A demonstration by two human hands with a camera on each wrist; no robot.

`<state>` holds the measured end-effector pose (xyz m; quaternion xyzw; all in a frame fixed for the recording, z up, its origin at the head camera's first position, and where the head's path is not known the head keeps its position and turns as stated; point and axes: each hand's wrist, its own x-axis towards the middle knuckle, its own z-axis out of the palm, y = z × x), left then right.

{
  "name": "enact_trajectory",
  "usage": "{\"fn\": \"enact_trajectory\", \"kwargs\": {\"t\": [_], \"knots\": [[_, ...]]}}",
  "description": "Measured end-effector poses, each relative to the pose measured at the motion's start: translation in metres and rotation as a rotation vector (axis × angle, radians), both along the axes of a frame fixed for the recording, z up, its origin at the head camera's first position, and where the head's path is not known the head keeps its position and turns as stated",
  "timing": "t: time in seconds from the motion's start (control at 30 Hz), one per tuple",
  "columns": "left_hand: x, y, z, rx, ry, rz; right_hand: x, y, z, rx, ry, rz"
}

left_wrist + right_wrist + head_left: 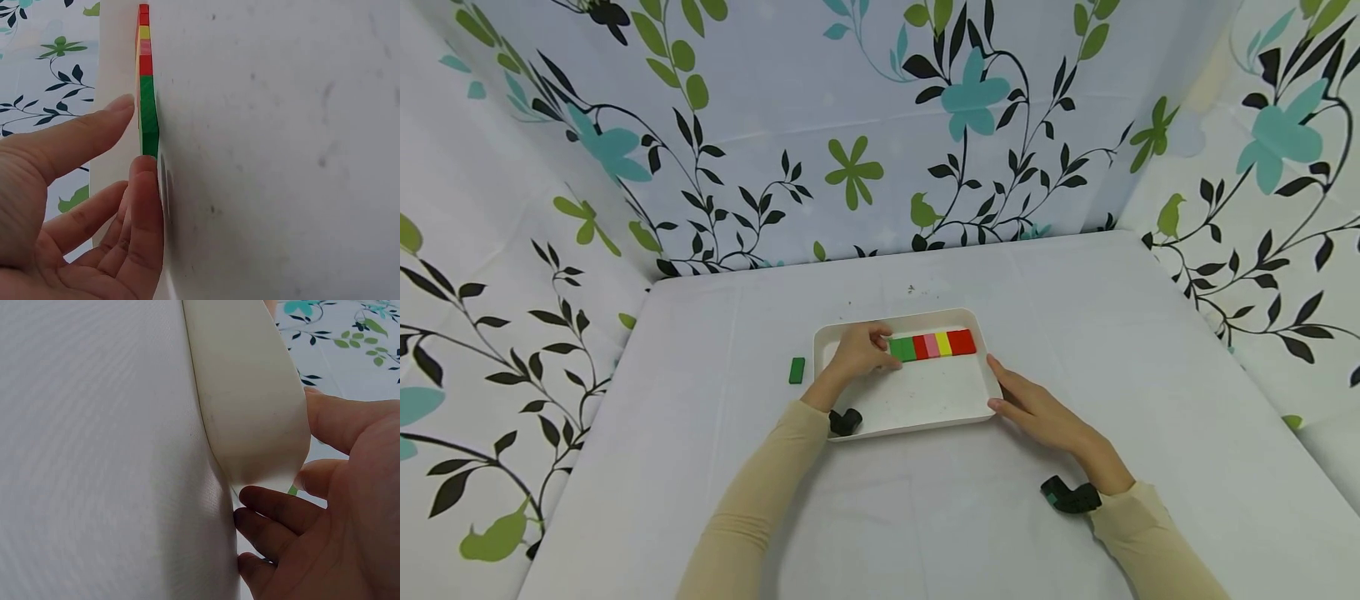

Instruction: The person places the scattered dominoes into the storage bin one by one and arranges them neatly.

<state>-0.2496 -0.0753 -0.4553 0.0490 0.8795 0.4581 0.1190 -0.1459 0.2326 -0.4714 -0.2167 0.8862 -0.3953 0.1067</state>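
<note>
A row of flat coloured blocks (931, 345) lies along the far side of a shallow white tray (917, 429): green at the left, then red, pink, yellow and red. My left hand (857, 352) is at the row's left end. In the left wrist view, a fingertip (144, 164) touches the end of the green block (150, 140), while the thumb is spread above it. My right hand (1037, 410) rests against the tray's right end. Seen in the right wrist view, its fingers touch the outer wall (256, 394) near the corner, the lower ones by the tabletop.
A single green block (797, 370) lies on the white-covered table (880, 517), left of the tray. Patterned curtains (850, 108) with leaves and birds close off the back and sides. A small black device (1071, 495) is strapped at the right wrist, another (847, 422) at the left.
</note>
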Motion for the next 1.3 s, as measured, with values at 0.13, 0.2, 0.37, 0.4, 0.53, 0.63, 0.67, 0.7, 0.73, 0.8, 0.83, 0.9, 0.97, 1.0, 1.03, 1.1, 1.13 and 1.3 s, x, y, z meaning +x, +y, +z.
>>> {"fn": "enact_trajectory", "kwargs": {"t": [0.13, 0.2, 0.37, 0.4, 0.53, 0.63, 0.67, 0.7, 0.73, 0.8, 0.83, 0.9, 0.97, 1.0, 1.03, 1.1, 1.13, 1.3], "knots": [[0.002, -0.004, 0.009, -0.011, 0.012, 0.001, -0.001, -0.001, 0.0, 0.003, 0.003, 0.004], [0.003, -0.007, 0.018, -0.005, 0.037, -0.016, -0.001, -0.002, 0.0, 0.002, 0.004, 0.007], [0.011, -0.025, 0.054, 0.078, 0.11, -0.03, -0.001, -0.002, 0.002, -0.003, 0.0, 0.005], [0.014, -0.031, 0.062, 0.102, 0.125, -0.022, 0.0, -0.002, 0.002, -0.003, -0.001, 0.004], [0.026, -0.059, 0.089, 0.181, 0.199, 0.007, 0.0, -0.002, 0.003, -0.004, -0.006, 0.003], [0.036, -0.083, 0.099, 0.201, 0.246, 0.025, 0.0, -0.002, 0.004, -0.005, -0.009, 0.004], [0.038, -0.091, 0.101, 0.205, 0.256, 0.031, 0.0, -0.002, 0.004, -0.005, -0.01, 0.003], [0.041, -0.099, 0.101, 0.202, 0.261, 0.038, 0.0, -0.002, 0.004, -0.004, -0.01, 0.003], [0.043, -0.106, 0.101, 0.198, 0.262, 0.047, 0.001, -0.002, 0.004, -0.002, -0.01, 0.001], [0.047, -0.121, 0.098, 0.189, 0.25, 0.057, 0.001, -0.001, 0.004, -0.001, -0.011, 0.0], [0.048, -0.127, 0.095, 0.186, 0.234, 0.06, 0.001, -0.001, 0.004, -0.001, -0.013, -0.001], [0.051, -0.138, 0.089, 0.184, 0.189, 0.057, 0.001, -0.001, 0.004, -0.001, -0.015, -0.001], [0.053, -0.148, 0.081, 0.184, 0.144, 0.048, 0.001, -0.001, 0.004, -0.001, -0.017, -0.003], [0.054, -0.152, 0.077, 0.187, 0.121, 0.044, 0.001, -0.001, 0.004, -0.001, -0.019, -0.003], [0.054, -0.155, 0.072, 0.191, 0.101, 0.038, 0.001, -0.001, 0.004, -0.001, -0.02, -0.004], [0.055, -0.161, 0.062, 0.187, 0.073, 0.032, 0.001, -0.001, 0.004, -0.003, -0.022, -0.005], [0.054, -0.164, 0.057, 0.182, 0.061, 0.031, 0.001, -0.001, 0.004, -0.003, -0.022, -0.005], [0.052, -0.171, 0.031, 0.154, 0.0, 0.041, 0.001, -0.001, 0.004, -0.002, -0.023, -0.006]]}}
